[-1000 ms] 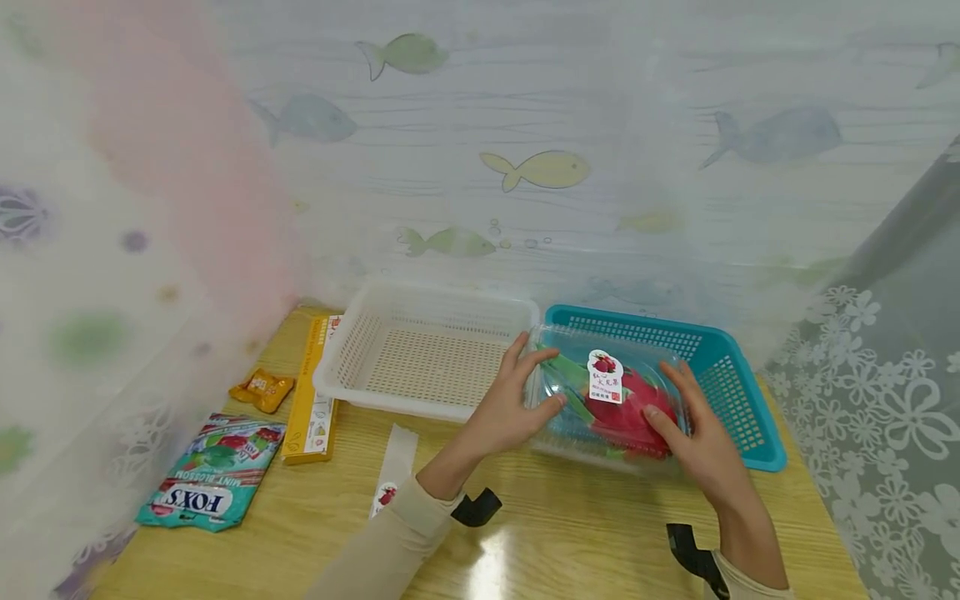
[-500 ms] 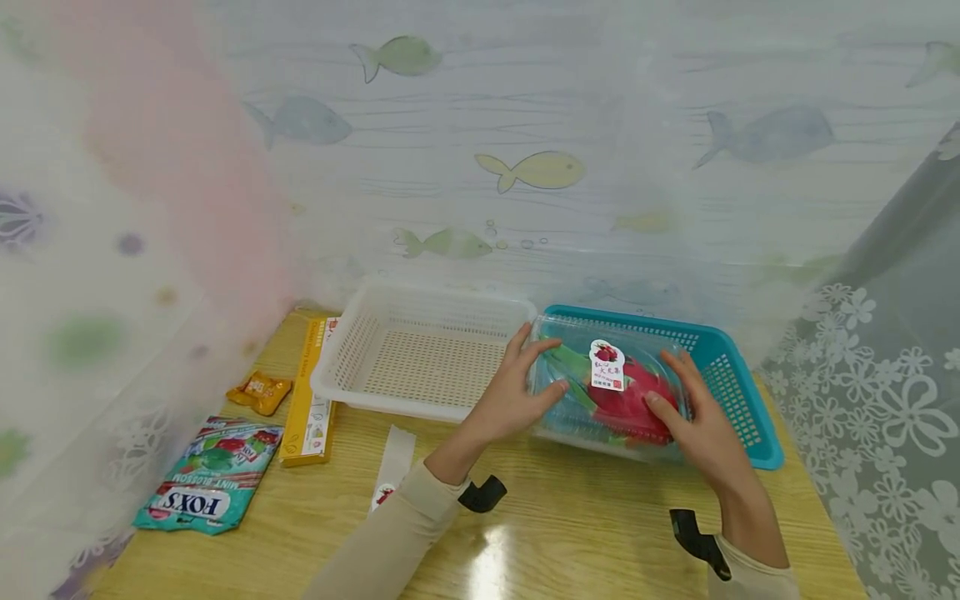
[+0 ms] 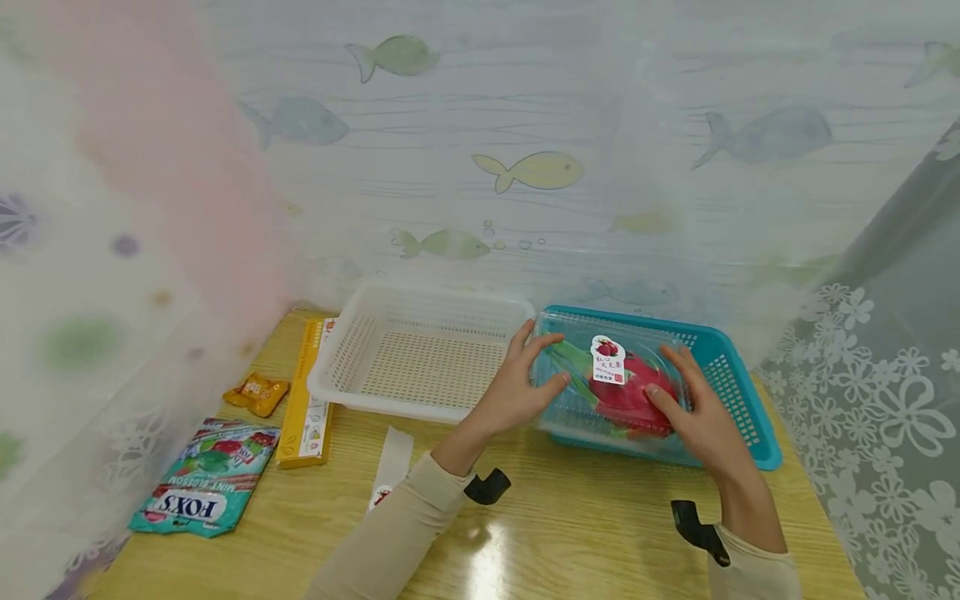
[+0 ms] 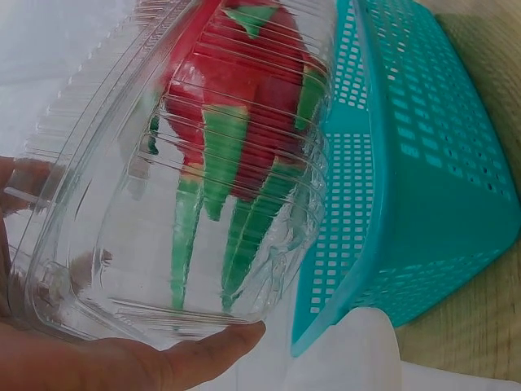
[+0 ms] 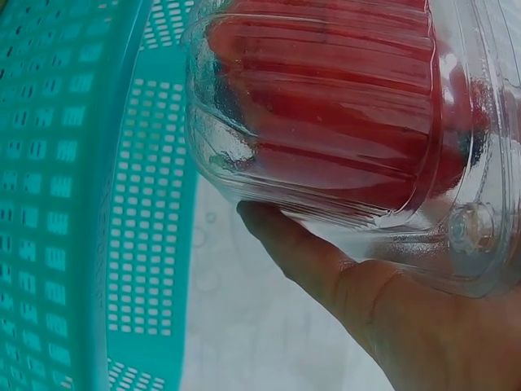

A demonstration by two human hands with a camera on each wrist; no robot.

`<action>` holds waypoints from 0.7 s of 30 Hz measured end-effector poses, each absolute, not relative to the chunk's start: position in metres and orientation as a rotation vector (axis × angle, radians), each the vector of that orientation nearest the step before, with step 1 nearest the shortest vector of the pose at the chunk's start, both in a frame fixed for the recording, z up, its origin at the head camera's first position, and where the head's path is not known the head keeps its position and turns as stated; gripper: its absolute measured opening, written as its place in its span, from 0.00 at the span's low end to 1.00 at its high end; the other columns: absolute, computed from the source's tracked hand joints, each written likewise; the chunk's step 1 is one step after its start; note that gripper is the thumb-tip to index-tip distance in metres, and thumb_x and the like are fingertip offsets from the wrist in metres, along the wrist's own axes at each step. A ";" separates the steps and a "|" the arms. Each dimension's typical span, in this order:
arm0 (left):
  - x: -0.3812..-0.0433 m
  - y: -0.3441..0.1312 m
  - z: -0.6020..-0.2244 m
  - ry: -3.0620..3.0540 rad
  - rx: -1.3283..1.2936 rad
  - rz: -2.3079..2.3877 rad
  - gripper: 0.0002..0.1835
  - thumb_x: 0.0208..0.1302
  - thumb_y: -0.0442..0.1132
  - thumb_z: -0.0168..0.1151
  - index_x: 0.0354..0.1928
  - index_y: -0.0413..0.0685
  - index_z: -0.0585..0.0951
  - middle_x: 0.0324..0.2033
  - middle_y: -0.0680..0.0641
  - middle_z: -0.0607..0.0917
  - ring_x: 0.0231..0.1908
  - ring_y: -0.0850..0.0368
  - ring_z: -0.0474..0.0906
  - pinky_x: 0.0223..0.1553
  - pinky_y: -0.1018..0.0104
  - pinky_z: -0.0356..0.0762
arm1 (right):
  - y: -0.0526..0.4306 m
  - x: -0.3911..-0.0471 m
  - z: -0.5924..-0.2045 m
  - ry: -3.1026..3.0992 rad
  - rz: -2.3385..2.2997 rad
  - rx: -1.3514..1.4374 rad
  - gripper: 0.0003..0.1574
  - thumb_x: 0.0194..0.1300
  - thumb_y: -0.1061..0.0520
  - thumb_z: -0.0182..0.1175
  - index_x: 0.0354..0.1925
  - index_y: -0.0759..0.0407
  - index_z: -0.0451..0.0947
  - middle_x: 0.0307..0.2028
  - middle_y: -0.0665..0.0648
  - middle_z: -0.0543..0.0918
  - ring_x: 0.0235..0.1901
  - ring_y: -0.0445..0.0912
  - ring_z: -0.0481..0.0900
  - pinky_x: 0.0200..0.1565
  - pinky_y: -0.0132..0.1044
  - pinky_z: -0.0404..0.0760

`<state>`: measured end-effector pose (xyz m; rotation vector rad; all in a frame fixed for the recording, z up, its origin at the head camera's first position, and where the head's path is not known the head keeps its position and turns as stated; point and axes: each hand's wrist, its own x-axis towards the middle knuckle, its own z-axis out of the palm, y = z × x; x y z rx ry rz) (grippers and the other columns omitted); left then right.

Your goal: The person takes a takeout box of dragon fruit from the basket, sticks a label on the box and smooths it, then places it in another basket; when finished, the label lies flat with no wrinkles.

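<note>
A clear plastic clamshell box (image 3: 566, 408) with a red and green dragon fruit (image 3: 637, 396) inside is held between both hands over the teal basket (image 3: 761, 454). A white label (image 3: 608, 360) sits on its lid. My left hand (image 3: 517, 387) grips the box's left end, its thumb and fingers spread around the edge. At the other end my right hand (image 3: 701, 417) grips it, thumb on the near side. In the left wrist view the box (image 4: 122, 236) is tilted beside the basket's rim. The right wrist view shows a finger (image 5: 301, 252) under the box.
Left of the teal basket stands a white basket (image 3: 420, 408). Further left lie a yellow box (image 3: 303, 417), an orange-wrapped sweet (image 3: 257, 393) and a teal candy bag (image 3: 206, 479). A paper strip with a sticker (image 3: 393, 458) lies near the left forearm. A patterned curtain (image 3: 450, 167) hangs behind.
Both hands have moved the clamshell box slightly away from me, further over the teal basket. The grip looks the same, and the head view has shifted a little.
</note>
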<state>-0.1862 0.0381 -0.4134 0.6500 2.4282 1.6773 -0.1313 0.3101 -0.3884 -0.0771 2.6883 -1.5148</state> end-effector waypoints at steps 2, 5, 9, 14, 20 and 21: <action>-0.187 0.039 -0.414 2.426 0.645 1.676 0.31 0.73 0.49 0.60 0.75 0.57 0.68 0.83 0.49 0.40 0.80 0.37 0.47 0.69 0.30 0.63 | 0.311 -0.133 -0.389 2.684 -1.520 -0.076 0.48 0.79 0.44 0.54 0.83 0.45 0.40 0.82 0.51 0.26 0.80 0.65 0.26 0.70 0.78 0.45; -0.190 0.042 -0.414 2.431 0.644 1.671 0.31 0.73 0.49 0.60 0.75 0.58 0.68 0.83 0.49 0.40 0.80 0.37 0.47 0.69 0.30 0.63 | 0.314 -0.136 -0.389 2.693 -1.519 -0.076 0.47 0.79 0.44 0.54 0.83 0.46 0.41 0.82 0.52 0.27 0.81 0.62 0.24 0.70 0.78 0.45; -0.195 0.046 -0.414 2.444 0.644 1.658 0.31 0.73 0.49 0.59 0.75 0.58 0.67 0.83 0.49 0.40 0.80 0.37 0.46 0.69 0.29 0.62 | 0.317 -0.139 -0.389 2.715 -1.494 -0.074 0.47 0.79 0.43 0.53 0.83 0.46 0.41 0.83 0.52 0.28 0.81 0.61 0.23 0.69 0.78 0.46; -0.200 0.052 -0.416 2.441 0.641 1.661 0.31 0.72 0.49 0.59 0.75 0.58 0.68 0.83 0.48 0.41 0.80 0.37 0.47 0.69 0.29 0.63 | 0.321 -0.142 -0.388 2.718 -1.484 -0.070 0.47 0.79 0.43 0.52 0.83 0.47 0.41 0.82 0.53 0.27 0.81 0.62 0.23 0.68 0.78 0.50; -0.205 0.057 -0.417 2.430 0.646 1.667 0.30 0.73 0.49 0.58 0.75 0.58 0.68 0.83 0.46 0.41 0.80 0.36 0.48 0.68 0.29 0.63 | 0.326 -0.148 -0.390 2.720 -1.469 -0.057 0.47 0.79 0.42 0.52 0.83 0.47 0.41 0.83 0.55 0.27 0.81 0.65 0.26 0.68 0.77 0.53; -0.206 0.057 -0.417 2.433 0.649 1.665 0.30 0.73 0.49 0.58 0.75 0.58 0.68 0.82 0.45 0.42 0.79 0.36 0.49 0.68 0.29 0.63 | 0.327 -0.149 -0.390 2.719 -1.467 -0.058 0.47 0.79 0.42 0.52 0.83 0.47 0.41 0.83 0.56 0.27 0.80 0.66 0.28 0.68 0.77 0.53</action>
